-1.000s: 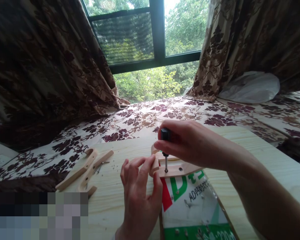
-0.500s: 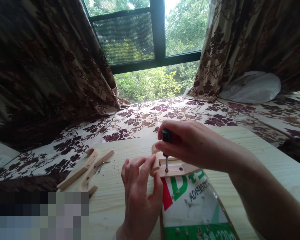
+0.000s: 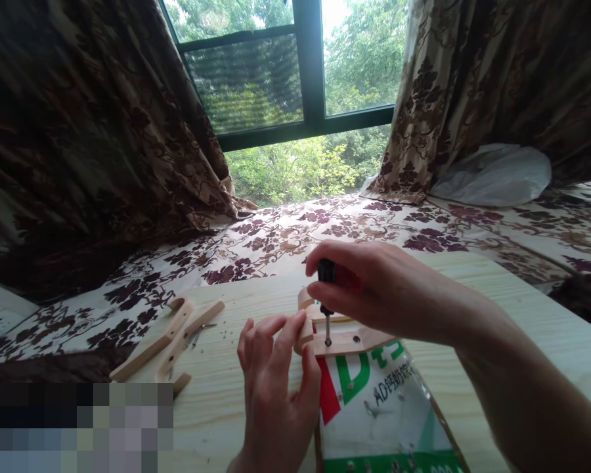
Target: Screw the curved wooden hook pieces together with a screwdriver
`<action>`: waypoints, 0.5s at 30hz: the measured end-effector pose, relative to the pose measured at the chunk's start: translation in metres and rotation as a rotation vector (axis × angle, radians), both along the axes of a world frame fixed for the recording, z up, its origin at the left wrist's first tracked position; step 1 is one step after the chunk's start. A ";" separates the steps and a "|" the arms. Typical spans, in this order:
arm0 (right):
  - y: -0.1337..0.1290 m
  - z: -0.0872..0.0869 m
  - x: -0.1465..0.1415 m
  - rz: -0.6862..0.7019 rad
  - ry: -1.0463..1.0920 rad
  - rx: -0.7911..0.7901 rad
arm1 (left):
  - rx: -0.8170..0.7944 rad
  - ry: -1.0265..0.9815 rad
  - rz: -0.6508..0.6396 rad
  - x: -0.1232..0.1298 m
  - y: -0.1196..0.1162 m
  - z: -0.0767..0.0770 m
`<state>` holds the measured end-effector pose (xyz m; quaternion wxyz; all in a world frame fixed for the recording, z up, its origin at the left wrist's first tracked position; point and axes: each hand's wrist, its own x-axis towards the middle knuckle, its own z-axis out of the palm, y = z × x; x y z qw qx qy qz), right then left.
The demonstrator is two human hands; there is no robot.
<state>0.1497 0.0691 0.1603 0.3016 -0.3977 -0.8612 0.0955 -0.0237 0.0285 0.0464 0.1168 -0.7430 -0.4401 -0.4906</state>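
Head view shows the right hand (image 3: 374,282) wrapped around the black-handled screwdriver (image 3: 326,270), its shaft upright and its tip at a hole in the curved wooden piece (image 3: 342,343), presumably so the force runs straight down. Toward nine o'clock of that tip, the left hand (image 3: 278,387) grips the piece's rounded end, likely to stop it twisting, while the printed sheet (image 3: 374,420) lies toward six o'clock, partly beneath the wood, on the table (image 3: 497,295).
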 end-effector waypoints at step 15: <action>0.000 -0.002 -0.008 -0.054 0.045 -0.085 | 0.105 0.072 0.066 -0.010 0.010 -0.012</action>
